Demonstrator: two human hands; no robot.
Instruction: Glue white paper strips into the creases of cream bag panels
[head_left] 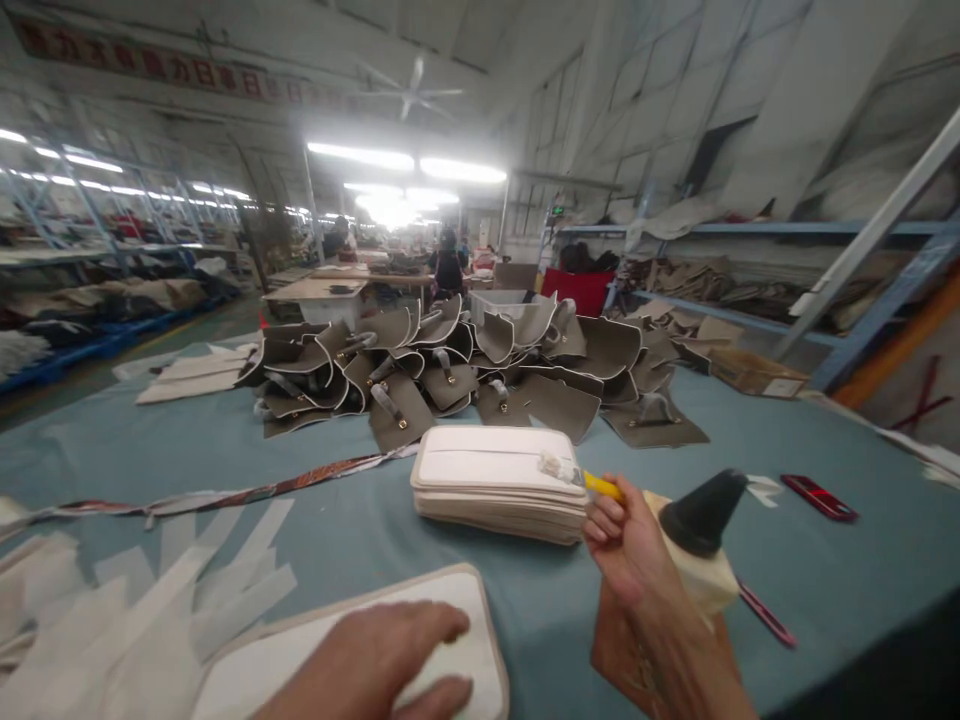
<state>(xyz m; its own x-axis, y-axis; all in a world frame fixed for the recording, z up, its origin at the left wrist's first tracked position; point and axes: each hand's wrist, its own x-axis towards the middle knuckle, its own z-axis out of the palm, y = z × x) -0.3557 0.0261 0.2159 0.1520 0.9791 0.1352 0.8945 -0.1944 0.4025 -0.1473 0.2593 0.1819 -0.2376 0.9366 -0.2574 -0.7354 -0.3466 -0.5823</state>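
My right hand (615,525) is closed round the yellow handle of a brush (600,486). The brush's pale, clotted head rests on the right part of the top panel of a stack of white rounded panels (487,458). Nearer to me, a single white panel with a beige edge (480,640) lies on the blue-green table. Over that panel is my left hand (390,650), fingers apart and holding nothing; whether it touches the surface is unclear. Just behind my right wrist stands a cream container with a black cone-shaped top (705,510), on a brown piece.
Brown bag pieces with handles (450,375) are heaped across the table's far side. White strips (150,620) lie at left, with a long twisted strip (300,482) beyond. At right are a red-and-black phone (819,497) and a pink tool (766,613). A person (448,265) is in the background.
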